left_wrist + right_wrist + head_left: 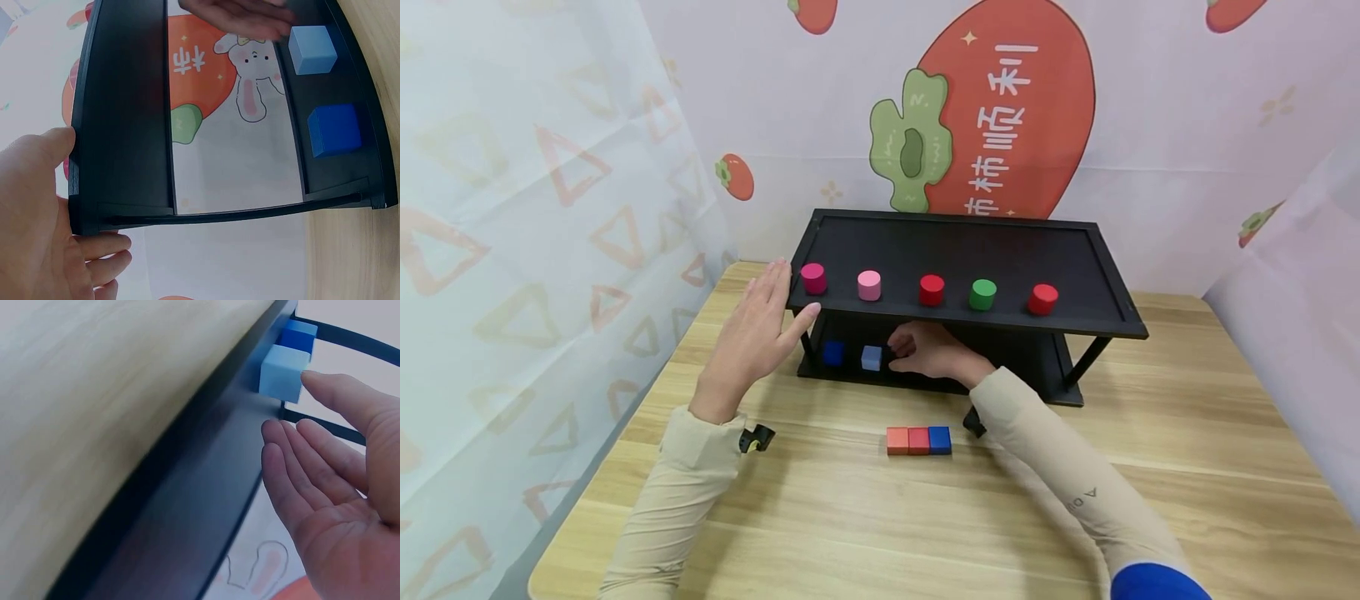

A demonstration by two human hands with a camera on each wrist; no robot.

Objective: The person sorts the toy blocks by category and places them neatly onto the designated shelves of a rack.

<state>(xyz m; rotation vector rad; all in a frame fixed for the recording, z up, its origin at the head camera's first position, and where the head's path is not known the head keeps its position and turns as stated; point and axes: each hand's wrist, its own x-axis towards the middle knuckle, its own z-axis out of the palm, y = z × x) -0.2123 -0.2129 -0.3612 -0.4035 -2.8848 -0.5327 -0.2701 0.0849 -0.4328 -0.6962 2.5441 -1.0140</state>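
A black two-tier shelf stands on the table. My left hand rests against its left front corner, fingers fairly straight along the end and thumb at the front edge of the top board. On the lower board sit a dark blue cube and, to its right, a light blue cube. Just right of the light blue cube, my right hand reaches in under the top board. In the right wrist view its thumb tip is close by the light blue cube, and the palm and loosely bent fingers hold nothing.
Along the top board's front stand several short cylinders: magenta, pink, red, green and another red. In front of the shelf, orange, red and blue cubes lie in a row. Printed cloth hangs behind.
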